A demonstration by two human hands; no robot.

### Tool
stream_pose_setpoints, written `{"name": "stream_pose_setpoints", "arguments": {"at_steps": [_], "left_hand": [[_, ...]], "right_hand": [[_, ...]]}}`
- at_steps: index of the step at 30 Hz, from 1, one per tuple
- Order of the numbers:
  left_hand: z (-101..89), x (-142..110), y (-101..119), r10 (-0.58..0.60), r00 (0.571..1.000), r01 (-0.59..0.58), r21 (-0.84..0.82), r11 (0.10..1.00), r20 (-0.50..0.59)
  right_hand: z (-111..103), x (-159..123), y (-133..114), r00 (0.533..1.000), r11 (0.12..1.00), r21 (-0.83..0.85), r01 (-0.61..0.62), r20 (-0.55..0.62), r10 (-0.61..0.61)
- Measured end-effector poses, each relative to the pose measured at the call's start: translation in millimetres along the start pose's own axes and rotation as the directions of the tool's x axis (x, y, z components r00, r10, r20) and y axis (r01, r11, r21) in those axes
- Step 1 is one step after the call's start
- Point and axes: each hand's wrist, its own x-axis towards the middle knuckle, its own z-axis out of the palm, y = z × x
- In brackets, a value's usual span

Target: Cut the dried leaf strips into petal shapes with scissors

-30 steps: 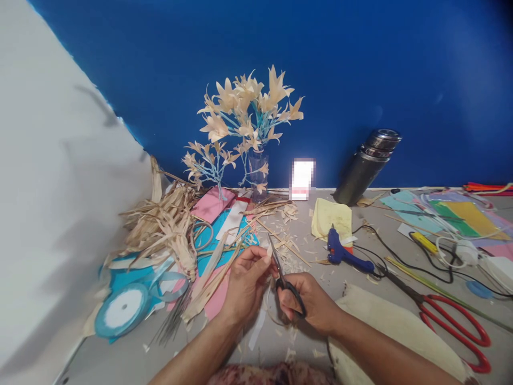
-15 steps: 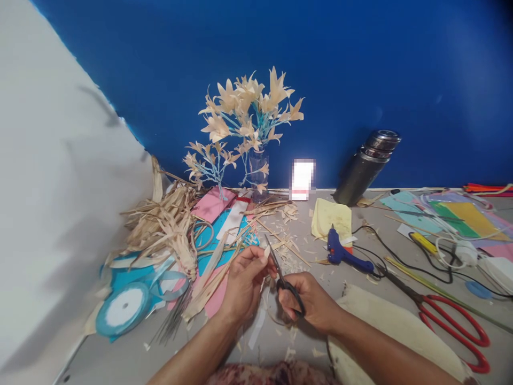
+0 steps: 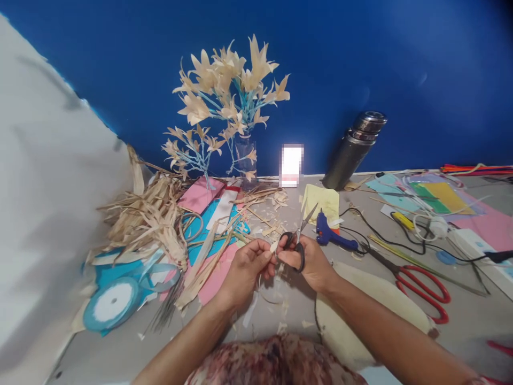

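Between the fingertips of my left hand (image 3: 250, 267) is a small pale piece of dried husk (image 3: 274, 247), pinched tight. My right hand (image 3: 310, 262) grips black-handled scissors (image 3: 298, 235), their blades apart and pointing up and away from the husk piece. The two hands nearly meet, and my right fingertips are close to the husk piece; whether they touch it I cannot tell. Pale husk scraps (image 3: 276, 227) lie on the table beyond my hands. Behind them, pale husk flowers (image 3: 228, 75) on blue stems stand in a clear bottle (image 3: 245, 155).
At left lie a heap of dried husks (image 3: 148, 214) and a blue ribbon spool (image 3: 113, 303). On the right are a blue glue gun (image 3: 334, 238), large red-handled scissors (image 3: 425, 286), a dark flask (image 3: 352, 155), a power strip (image 3: 483, 254) and cables.
The scissors have turned in my right hand; their blades have opened and swung right, away from the husk piece. My left hand still pinches it. The whole view has shifted slightly.
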Motion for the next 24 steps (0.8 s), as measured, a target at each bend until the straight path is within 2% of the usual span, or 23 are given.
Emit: {"name": "stream_pose_setpoints", "arguments": {"at_steps": [6, 10, 16, 21, 24], "left_hand": [[-0.4, 0.4, -1.0, 0.068, 0.997, -0.071, 0.241, 0.968, 0.021], [0.5, -0.7, -1.5, 0.1, 0.993, -0.117, 0.315, 0.942, 0.07], [3.4, -1.4, -4.2, 0.019, 0.998, -0.027, 0.117, 0.993, 0.066], [2.8, 0.8, -6.9, 0.012, 0.999, -0.015, 0.086, 0.996, 0.035], [1.3, 1.9, -6.8, -0.021, 0.999, 0.021, -0.002, 1.0, 0.036]], "right_hand": [[4.1, -2.7, -1.6, 0.999, 0.999, 0.048, 0.009, 0.038, -0.011], [5.0, -3.5, -4.1, 1.0, 0.999, 0.04, -0.023, 0.006, 0.023], [4.8, -2.8, -7.5, 0.998, 0.999, 0.046, -0.025, -0.054, 0.028], [3.9, -1.6, -6.7, 0.997, 0.999, 0.023, -0.034, -0.075, 0.036], [0.9, 1.1, -3.2, 0.992, 0.999, 0.037, 0.003, -0.124, 0.001]]}}
